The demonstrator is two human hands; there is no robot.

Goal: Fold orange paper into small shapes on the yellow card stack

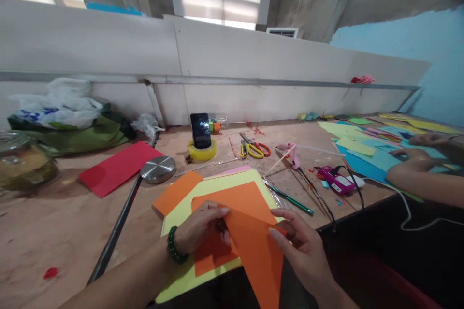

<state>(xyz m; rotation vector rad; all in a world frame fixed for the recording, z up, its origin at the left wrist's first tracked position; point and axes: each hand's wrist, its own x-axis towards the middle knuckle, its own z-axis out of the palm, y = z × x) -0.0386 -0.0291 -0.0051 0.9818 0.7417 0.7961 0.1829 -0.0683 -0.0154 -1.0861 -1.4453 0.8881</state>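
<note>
Between my two hands is a folded piece of orange paper (pixel 259 256), its pointed end hanging past the table's front edge. My left hand (pixel 203 229), with a green bead bracelet (pixel 176 246) on its wrist, pinches the upper left corner. My right hand (pixel 299 246) grips the right corner between thumb and fingers. Beneath them lies a larger orange sheet (pixel 246 198) on a stack of pale yellow paper (pixel 181 236). Another orange piece (pixel 178 192) sits at the stack's left edge.
Behind the stack are scissors (pixel 255 147), a phone (pixel 200 130) on a yellow tape roll (pixel 203 150), a pink glue gun (pixel 293 157) and a green pen (pixel 290 198). A metal disc (pixel 158 169) and red paper (pixel 118 169) lie left. Another person's hands (pixel 416 157) work over coloured paper at right.
</note>
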